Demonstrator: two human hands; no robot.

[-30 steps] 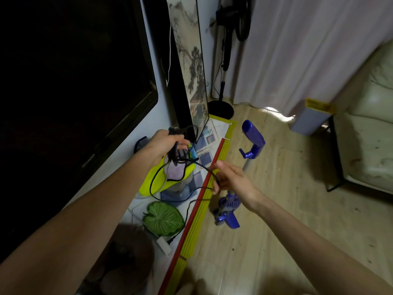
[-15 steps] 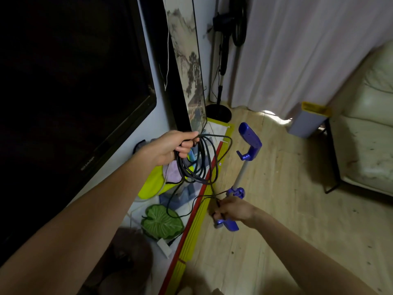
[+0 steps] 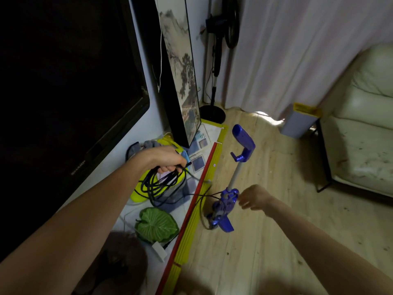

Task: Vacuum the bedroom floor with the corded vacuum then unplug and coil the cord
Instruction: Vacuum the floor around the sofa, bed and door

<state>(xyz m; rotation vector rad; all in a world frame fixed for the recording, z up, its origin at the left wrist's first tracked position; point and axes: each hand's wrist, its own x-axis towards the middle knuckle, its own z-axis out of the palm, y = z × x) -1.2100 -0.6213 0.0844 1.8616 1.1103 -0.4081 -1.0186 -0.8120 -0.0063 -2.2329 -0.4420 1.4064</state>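
A small blue stick vacuum (image 3: 225, 204) stands upright on the wooden floor, its blue handle (image 3: 243, 145) up on a grey tube. My left hand (image 3: 163, 159) grips a bundle of black cord loops (image 3: 161, 186) that hangs over the low shelf. One strand of the cord runs from the loops down to the vacuum's body. My right hand (image 3: 254, 198) hovers just right of the vacuum body with relaxed fingers, holding nothing that I can see.
A large dark TV (image 3: 63, 92) fills the left. A framed painting (image 3: 180, 67) leans on the wall. A standing fan (image 3: 214, 71), a grey bin with a yellow rim (image 3: 299, 122) and a cream sofa (image 3: 361, 128) stand around. A green leaf-shaped dish (image 3: 156, 224) lies on the shelf.
My left hand has lowered a little with the cord loops hanging wider. My right hand has moved off the cord at the vacuum's base to the right side of its body.
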